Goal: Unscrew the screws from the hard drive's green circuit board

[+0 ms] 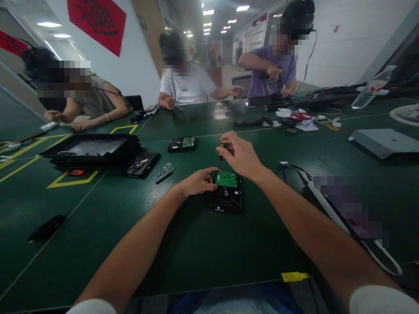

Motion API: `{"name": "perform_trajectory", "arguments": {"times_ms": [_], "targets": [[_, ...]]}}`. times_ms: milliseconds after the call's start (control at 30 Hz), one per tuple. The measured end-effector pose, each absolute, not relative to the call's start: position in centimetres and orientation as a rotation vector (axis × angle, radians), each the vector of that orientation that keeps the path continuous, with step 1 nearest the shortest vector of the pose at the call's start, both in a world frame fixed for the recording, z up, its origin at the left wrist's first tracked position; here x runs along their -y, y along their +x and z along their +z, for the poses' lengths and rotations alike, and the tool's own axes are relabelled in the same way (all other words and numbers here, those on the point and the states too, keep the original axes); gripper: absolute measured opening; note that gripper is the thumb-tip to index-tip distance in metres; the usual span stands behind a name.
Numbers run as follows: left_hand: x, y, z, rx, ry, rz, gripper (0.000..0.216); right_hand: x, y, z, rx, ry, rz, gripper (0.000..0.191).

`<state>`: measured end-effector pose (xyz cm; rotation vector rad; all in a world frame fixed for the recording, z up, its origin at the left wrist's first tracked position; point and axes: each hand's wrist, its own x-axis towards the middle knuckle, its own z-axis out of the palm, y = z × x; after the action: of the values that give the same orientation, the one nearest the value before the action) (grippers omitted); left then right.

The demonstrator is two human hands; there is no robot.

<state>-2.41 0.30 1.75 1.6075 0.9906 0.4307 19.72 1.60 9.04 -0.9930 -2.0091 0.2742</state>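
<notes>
In front of me on the green table lies a black hard drive (225, 200) with a green circuit board (226, 179) on its far half. My right hand (242, 157) pinches a yellow and black screwdriver (221, 152) from above. The screwdriver stands nearly upright, its shaft pointing down at the far left corner of the board; the tip's exact contact is too small to tell. My left hand (199, 182) grips the drive's left edge, the index finger stretched toward the screwdriver's lower end and the thumb beside the board.
Another hard drive (182, 144), a loose circuit board (164, 172) and a black drive (143, 165) lie beyond my left hand, near a black tray (91, 146). A phone with a white cable (327, 205) lies right. Red-handled scissors (301, 116) lie farther back. Three people work across the table.
</notes>
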Motion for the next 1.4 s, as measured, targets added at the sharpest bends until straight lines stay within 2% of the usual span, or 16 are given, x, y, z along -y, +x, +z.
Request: {"name": "perform_trajectory", "arguments": {"times_ms": [267,600,867,1100,1400], "targets": [[-0.3,-2.3,1.8,-1.006,1.61,0.432,0.086,-2.2,19.6,8.3,1.955,-0.964,0.264,0.029],[-0.3,-2.4,1.8,-0.983,1.625,0.434,0.08,-2.1,19.6,8.2,2.004,-0.946,0.083,0.02],[-0.4,-2.5,1.6,-0.993,1.627,0.432,0.082,-2.3,19.3,7.6,1.983,-0.933,0.145,0.035],[-0.4,-2.4,1.7,-0.981,1.617,0.43,0.083,-1.9,19.4,8.0,1.99,-0.96,0.163,0.03],[-0.3,-2.3,1.9,-1.002,1.625,0.423,0.083,-1.9,19.5,8.0,2.014,-0.957,0.139,0.039]]}}
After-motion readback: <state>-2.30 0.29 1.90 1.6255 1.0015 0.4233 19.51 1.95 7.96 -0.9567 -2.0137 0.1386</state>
